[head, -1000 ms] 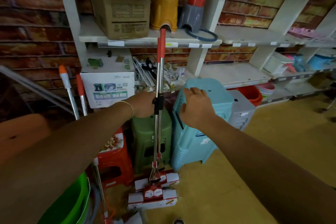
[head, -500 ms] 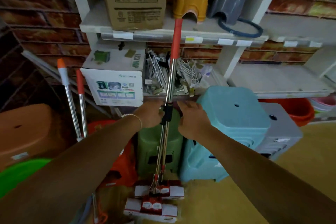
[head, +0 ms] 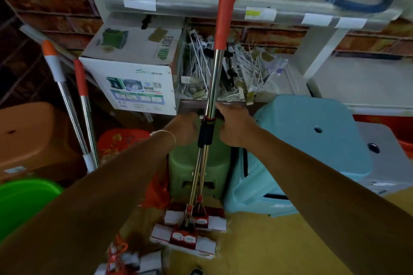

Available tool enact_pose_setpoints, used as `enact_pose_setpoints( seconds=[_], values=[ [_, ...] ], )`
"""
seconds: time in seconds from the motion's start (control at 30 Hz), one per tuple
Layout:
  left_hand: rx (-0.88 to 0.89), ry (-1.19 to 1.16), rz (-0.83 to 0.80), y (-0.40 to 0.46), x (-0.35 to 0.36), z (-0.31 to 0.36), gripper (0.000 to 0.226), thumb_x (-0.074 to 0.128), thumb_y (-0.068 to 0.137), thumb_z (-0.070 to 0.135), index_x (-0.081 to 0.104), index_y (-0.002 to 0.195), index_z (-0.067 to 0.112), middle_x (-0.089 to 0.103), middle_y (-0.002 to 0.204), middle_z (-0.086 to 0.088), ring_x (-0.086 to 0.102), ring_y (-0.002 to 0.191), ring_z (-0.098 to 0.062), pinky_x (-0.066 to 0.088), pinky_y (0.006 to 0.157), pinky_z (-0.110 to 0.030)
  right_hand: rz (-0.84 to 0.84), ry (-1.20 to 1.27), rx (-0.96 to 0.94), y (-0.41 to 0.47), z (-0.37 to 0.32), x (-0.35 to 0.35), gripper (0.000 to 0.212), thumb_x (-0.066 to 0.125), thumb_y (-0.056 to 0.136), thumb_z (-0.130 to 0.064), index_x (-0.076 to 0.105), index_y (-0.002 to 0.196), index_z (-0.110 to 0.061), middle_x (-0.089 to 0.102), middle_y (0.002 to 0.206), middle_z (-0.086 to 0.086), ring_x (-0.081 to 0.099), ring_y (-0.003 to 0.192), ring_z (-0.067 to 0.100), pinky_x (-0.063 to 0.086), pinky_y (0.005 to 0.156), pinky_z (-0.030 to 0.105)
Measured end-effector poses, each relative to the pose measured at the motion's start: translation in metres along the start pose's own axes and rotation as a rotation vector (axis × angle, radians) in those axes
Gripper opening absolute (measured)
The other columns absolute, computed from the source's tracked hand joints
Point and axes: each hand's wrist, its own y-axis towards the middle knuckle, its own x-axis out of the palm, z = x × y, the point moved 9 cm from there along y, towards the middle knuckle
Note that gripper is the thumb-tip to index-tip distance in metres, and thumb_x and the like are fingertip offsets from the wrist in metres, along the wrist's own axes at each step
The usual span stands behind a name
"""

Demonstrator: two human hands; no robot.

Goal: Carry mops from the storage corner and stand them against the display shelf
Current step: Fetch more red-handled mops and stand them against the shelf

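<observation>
Here, both hands [head: 207,128] clasp the mop [head: 211,96] against the white shelf [head: 201,4], brick wall [head: 279,35] behind.

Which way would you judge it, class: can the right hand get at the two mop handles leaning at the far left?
Probably not directly: the right hand sits beside the central mop, and the left arm crosses the path to the mop handles.

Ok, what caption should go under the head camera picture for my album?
Both hands, left hand and right hand, steady a red-handled mop leaning on the display shelf.
</observation>
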Motion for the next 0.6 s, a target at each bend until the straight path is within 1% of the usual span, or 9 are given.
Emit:
enact_pose_setpoints(
  seconds=[0.07,0.1,0.2,0.27,0.37,0.43,0.5,0.53,0.6],
  values=[
    [-0.036,-0.014,0.014,0.017,0.005,-0.01,0.008,0.047,0.095,0.002,0.053,0.089,0.004,0.051,0.074,-0.004,0.054,0.08,-0.025,0.035,0.059,-0.021,-0.004,0.018,-0.022,0.015,0.002,0.005,0.088,0.063,0.084,-0.014,0.018,0.159,-0.028,0.026,0.16,0.015,0.021,0.147,0.036,0.035,0.115,0.047],
    [-0.051,-0.017,0.024,0.023,0.007,-0.012,0.01,0.045,0.096,0.003,0.055,0.093,0.002,0.056,0.079,-0.008,0.057,0.085,-0.029,0.037,0.061,-0.021,-0.007,0.027,-0.033,0.022,0.002,0.008,0.089,0.063,0.083,-0.014,0.019,0.158,-0.029,0.026,0.16,0.014,0.022,0.147,0.035,0.036,0.115,0.047],
    [-0.114,-0.049,0.036,0.041,0.015,-0.015,0.029,0.042,0.1,0.014,0.055,0.121,-0.002,0.061,0.116,-0.02,0.057,0.111,-0.036,0.043,0.087,-0.034,-0.002,0.03,-0.074,0.038,0.003,0.017,0.087,0.064,0.082,-0.018,0.022,0.157,-0.03,0.027,0.16,0.011,0.026,0.146,0.035,0.039,0.113,0.048],
    [-0.115,-0.08,0.021,0.055,0.026,-0.014,0.034,0.043,0.1,0.015,0.051,0.13,0.001,0.059,0.125,-0.02,0.056,0.116,-0.036,0.044,0.098,-0.04,-0.002,0.005,-0.091,0.046,0.005,0.021,0.086,0.065,0.084,-0.02,0.021,0.157,-0.029,0.024,0.16,0.011,0.025,0.146,0.036,0.038,0.113,0.049],
    [-0.087,-0.122,-0.004,0.078,0.041,-0.015,0.033,0.044,0.096,0.004,0.05,0.128,0.007,0.062,0.118,-0.017,0.062,0.103,-0.032,0.05,0.087,-0.039,-0.003,0.0,-0.095,0.056,0.01,0.025,0.088,0.066,0.084,-0.023,0.018,0.157,-0.032,0.022,0.16,0.01,0.026,0.145,0.035,0.04,0.112,0.05],
    [-0.096,-0.258,0.033,0.086,0.04,-0.017,0.032,0.042,0.098,0.001,0.05,0.129,0.003,0.062,0.105,-0.014,0.064,0.088,-0.017,0.049,0.074,-0.024,-0.008,0.006,-0.092,0.063,0.012,0.028,0.088,0.065,0.085,-0.021,0.018,0.158,-0.032,0.023,0.16,0.01,0.026,0.144,0.035,0.039,0.112,0.05],
    [-0.123,-0.457,0.077,0.09,0.037,-0.022,0.031,0.035,0.101,-0.005,0.048,0.128,-0.009,0.053,0.081,-0.011,0.056,0.055,0.004,0.039,0.052,-0.01,-0.014,0.015,-0.098,0.067,0.012,0.029,0.086,0.064,0.086,-0.02,0.018,0.158,-0.033,0.022,0.161,0.009,0.024,0.145,0.034,0.037,0.114,0.049],
    [-0.148,-0.559,0.111,0.091,0.036,-0.026,0.031,0.033,0.101,-0.007,0.047,0.127,-0.013,0.049,0.075,-0.01,0.051,0.043,0.004,0.036,0.044,-0.008,-0.016,0.018,-0.104,0.068,0.011,0.028,0.085,0.063,0.087,-0.019,0.018,0.158,-0.033,0.022,0.161,0.008,0.023,0.146,0.034,0.037,0.114,0.049],
    [-0.209,-0.744,0.134,0.095,0.039,-0.034,0.032,0.036,0.101,-0.005,0.049,0.129,-0.009,0.054,0.081,-0.012,0.053,0.047,0.0,0.037,0.041,-0.008,-0.018,0.031,-0.117,0.069,0.007,0.029,0.085,0.061,0.087,-0.014,0.018,0.158,-0.032,0.024,0.161,0.007,0.026,0.144,0.033,0.038,0.113,0.049]
  ],
)
